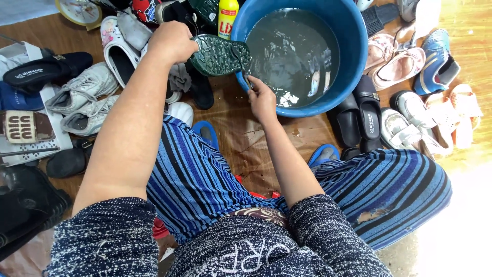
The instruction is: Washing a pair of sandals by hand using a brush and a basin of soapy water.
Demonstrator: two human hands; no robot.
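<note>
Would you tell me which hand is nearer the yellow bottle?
Left. The left hand holds the green shoe just beside the yellow bottle; the right hand sits lower, at the blue basin rim.

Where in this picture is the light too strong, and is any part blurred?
In the head view, the floor at the lower right is washed out to white; the water in the blue basin shows pale glare patches; the left hand, the right hand and the green shoe sole look sharp.
</note>
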